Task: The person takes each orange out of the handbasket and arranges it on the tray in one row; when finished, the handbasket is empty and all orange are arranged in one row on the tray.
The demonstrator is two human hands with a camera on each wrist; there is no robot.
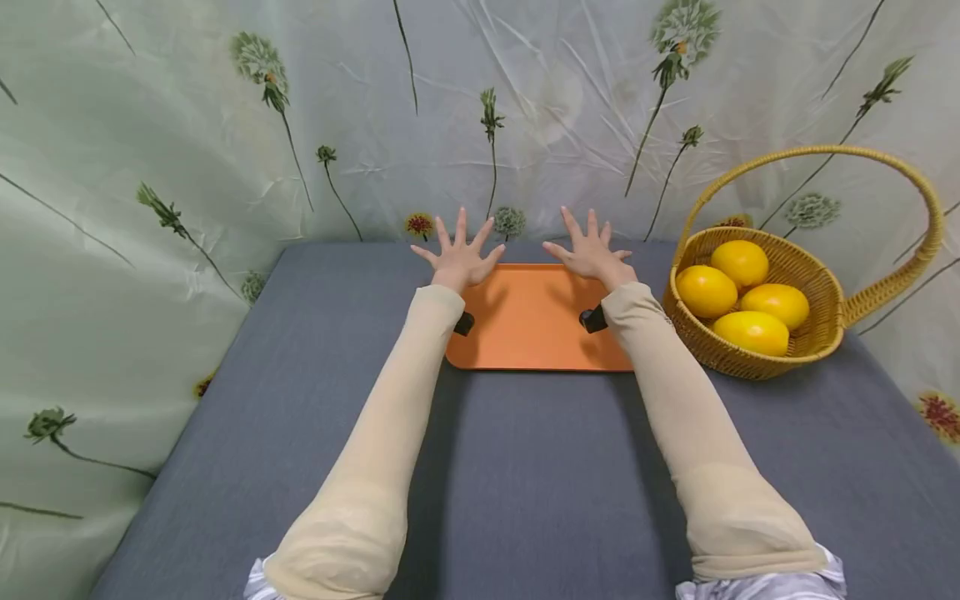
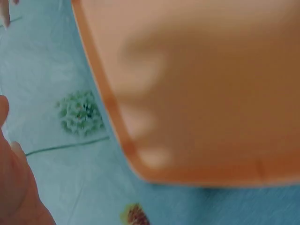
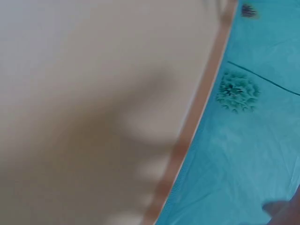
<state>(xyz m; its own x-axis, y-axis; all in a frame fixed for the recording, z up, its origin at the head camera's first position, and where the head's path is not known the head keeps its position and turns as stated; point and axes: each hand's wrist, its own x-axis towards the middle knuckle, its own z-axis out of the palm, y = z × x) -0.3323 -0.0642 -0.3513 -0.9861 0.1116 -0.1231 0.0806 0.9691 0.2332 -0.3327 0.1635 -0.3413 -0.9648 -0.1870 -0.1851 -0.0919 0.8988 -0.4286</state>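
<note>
Both arms reach forward over an orange tray (image 1: pixel 532 325) that lies on the grey-blue cloth. My left hand (image 1: pixel 459 257) spreads its fingers above the tray's far left corner, holding nothing. Above the far right part, my right hand (image 1: pixel 592 254) is spread the same way, also with nothing in it. Shadows of the hands fall on the tray in both wrist views. Part of the left hand (image 2: pixel 18 183) shows at the left edge of the left wrist view; a bit of the right hand (image 3: pixel 287 213) shows low in the right wrist view.
To the right of the tray stands a wicker basket (image 1: pixel 832 287) with a tall arched handle, holding several yellow lemon-like fruits (image 1: pixel 752 332). A pale curtain (image 1: pixel 375 167) printed with dandelions hangs behind the table (image 1: pixel 532 475) and along its left side.
</note>
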